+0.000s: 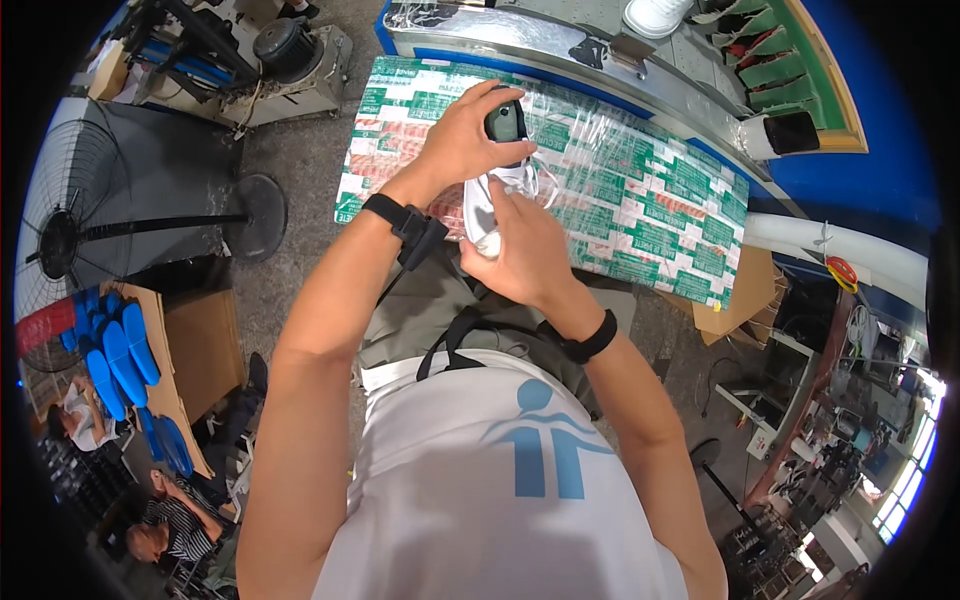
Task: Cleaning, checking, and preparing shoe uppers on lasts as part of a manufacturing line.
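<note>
A white lace-up shoe (480, 212) is between my two hands, above the near side of the table (640, 190). My left hand (462, 135) curls round the far end, thumb and fingers closing about a dark grey-green rounded piece (506, 122). Whether that piece is part of the shoe or sits in it, I cannot tell. Loose white laces (540, 182) spread out at the shoe's right side. My right hand (525, 248) grips the near end, its thumb by the pale tip and its fingers along the right side. The shoe's underside is hidden.
Beyond the table runs a metal-edged conveyor (500, 25) with another white shoe (655, 15) on it. A floor fan (75, 235) stands at the left, near a carton of blue insoles (125, 365). A cardboard box (735, 305) is under the table's right end. Other people sit at lower left.
</note>
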{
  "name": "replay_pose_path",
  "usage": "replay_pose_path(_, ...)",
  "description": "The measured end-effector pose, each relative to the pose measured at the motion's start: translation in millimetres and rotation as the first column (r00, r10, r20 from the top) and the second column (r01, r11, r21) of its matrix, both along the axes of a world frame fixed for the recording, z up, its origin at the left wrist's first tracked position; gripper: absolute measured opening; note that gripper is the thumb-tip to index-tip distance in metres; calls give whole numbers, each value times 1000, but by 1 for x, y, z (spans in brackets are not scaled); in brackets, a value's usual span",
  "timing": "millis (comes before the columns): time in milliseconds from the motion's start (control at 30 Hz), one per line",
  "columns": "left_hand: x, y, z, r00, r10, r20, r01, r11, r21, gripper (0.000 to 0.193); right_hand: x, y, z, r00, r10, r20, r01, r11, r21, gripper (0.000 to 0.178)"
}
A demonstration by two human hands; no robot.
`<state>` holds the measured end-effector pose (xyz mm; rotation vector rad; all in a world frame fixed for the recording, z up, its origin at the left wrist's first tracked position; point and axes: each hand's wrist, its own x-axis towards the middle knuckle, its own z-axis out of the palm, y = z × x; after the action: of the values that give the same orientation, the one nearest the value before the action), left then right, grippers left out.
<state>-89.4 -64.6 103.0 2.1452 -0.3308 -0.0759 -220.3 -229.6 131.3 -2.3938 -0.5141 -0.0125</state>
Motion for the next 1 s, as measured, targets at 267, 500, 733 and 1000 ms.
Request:
replay_pose_path(267, 5, 3, 0, 999, -25, 32, 24, 999, 25, 84, -25, -42, 12, 994, 103, -29, -99, 989, 105, 86)
replay_pose_path(500, 3, 6, -4, 997, -40, 62, 42, 999, -32, 83, -19, -12, 8, 985, 151, -80, -143, 985, 97, 89)
replay_pose_path(733, 0, 7, 5, 999, -15, 50, 13, 999, 29, 81, -21, -29, 10, 984, 133, 118, -131, 991, -27, 99)
replay_pose_path(1000, -2, 8, -3, 1000, -14, 26, 14, 1000, -25, 82, -34, -4, 13, 996, 81, -41, -75, 989, 125, 88)
